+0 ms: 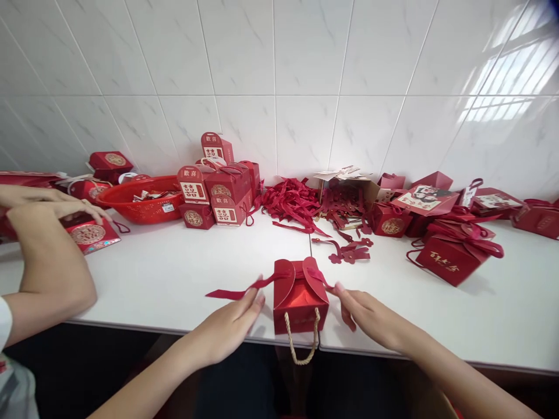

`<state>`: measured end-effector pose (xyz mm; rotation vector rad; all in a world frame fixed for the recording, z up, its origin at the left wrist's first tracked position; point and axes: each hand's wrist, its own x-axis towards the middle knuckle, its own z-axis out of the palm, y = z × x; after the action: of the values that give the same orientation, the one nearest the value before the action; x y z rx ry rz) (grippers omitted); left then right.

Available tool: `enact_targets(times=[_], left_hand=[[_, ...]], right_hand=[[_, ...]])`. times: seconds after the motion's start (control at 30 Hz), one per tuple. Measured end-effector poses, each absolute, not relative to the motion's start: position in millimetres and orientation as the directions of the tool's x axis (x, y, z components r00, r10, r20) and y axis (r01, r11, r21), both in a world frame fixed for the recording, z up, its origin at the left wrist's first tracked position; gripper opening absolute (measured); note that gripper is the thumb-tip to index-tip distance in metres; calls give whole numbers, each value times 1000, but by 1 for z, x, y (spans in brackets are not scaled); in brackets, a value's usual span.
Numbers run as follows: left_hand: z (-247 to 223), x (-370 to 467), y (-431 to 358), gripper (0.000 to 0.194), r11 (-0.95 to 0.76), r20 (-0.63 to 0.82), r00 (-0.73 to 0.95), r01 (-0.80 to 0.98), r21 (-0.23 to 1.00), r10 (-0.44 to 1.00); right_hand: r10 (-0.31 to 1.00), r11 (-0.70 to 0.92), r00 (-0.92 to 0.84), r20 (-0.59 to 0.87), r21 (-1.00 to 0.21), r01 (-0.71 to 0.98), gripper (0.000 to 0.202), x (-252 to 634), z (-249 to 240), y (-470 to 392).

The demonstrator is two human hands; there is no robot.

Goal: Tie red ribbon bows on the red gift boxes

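Note:
A small red gift box [301,317] stands upright at the table's front edge, its curved top flaps folded inward and a twisted cord handle [301,362] hanging over the front. Red ribbon [227,294] runs through the top and out on both sides. To the left of the box, my left hand [233,326] pinches the ribbon between thumb and fingers, the loose end trailing left. On the right, my right hand [367,314] pinches the other ribbon end close to the box.
Behind lie a ribbon pile [292,201], an open carton [371,189] of dark red pieces, and stacked red boxes [229,212]. A red basket [131,212] stands left, near another person's arms [52,256]. A bow-tied box [454,256] sits right.

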<state>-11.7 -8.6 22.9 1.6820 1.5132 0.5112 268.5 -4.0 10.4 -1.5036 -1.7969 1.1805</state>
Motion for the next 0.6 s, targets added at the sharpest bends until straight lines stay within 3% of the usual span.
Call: enact_targets(times=[0.07,0.13,0.2,0.27,0.4,0.5,0.6], left_hand=[[14,-15,1,49,106,-186,157,415,904,970],[8,-15,7,38,145,-149,113,39,989,982],[6,-13,11,28,203,-188,79,-343,917,979],[6,-10,12,21,262,-273,72,-579,772,959],[8,-8,14,21,229,-331,-5,-712,664,944],[19,-9,15,22,143,-271,-78,-694,706,959],[39,-6,16,17,-19,-86,-149,-591,806,985]], right_hand=[[979,-95,-155,-135,-965,244,51,268,1,4],[981,-172,-109,-159,-977,-128,41,268,-3,11],[975,-220,-106,-193,-875,-432,31,268,-2,16],[969,-237,-86,-233,-765,-598,23,268,0,20],[965,-176,14,-260,-689,-703,17,271,2,23],[974,-55,125,-189,-732,-679,16,276,9,22],[979,108,204,-23,-789,-605,20,280,28,19]])
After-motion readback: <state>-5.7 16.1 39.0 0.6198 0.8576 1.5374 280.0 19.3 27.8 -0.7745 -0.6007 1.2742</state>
